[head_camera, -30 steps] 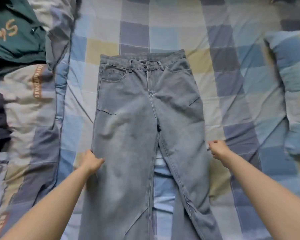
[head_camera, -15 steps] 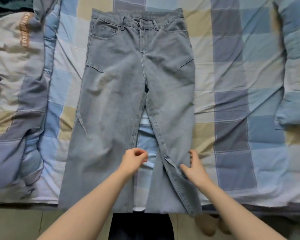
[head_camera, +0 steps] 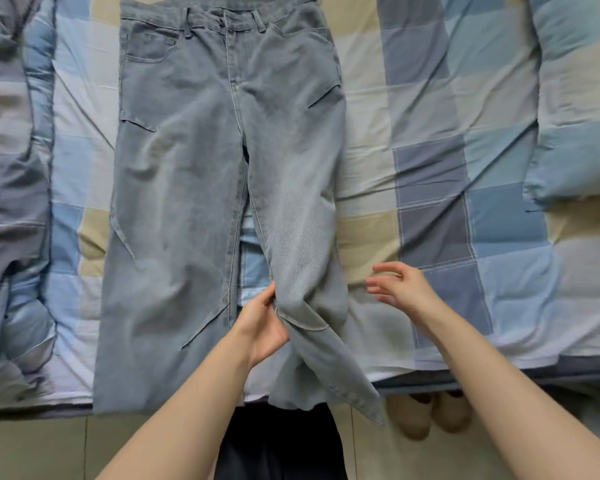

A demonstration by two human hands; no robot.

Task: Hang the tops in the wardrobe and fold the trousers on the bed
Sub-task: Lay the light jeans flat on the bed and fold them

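Head view: jeans [head_camera: 187, 188] spread flat on the checked bed [head_camera: 430, 133], waistband far, hems at the near edge. Left hand [head_camera: 262, 323] pinching the inner seam of the right leg, cloth bunched and lifted. Right hand [head_camera: 400, 285] hovering just beside that leg, fingers loosely spread, holding nothing. Pillow [head_camera: 575, 109] far right.

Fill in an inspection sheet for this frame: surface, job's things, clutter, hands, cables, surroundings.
Surface: bed under a checked blue, grey and beige cover, creased.
Job's things: light grey jeans lie front up, waistband away from the person; the right leg is bunched and lifted near the hem.
Clutter: bunched bedding at left, pillow at right.
Hands: left hand pinches the right leg's inner edge; right hand open, off the fabric.
Cables: nothing seen.
Surroundings: tiled floor, beige slippers by the bed edge.
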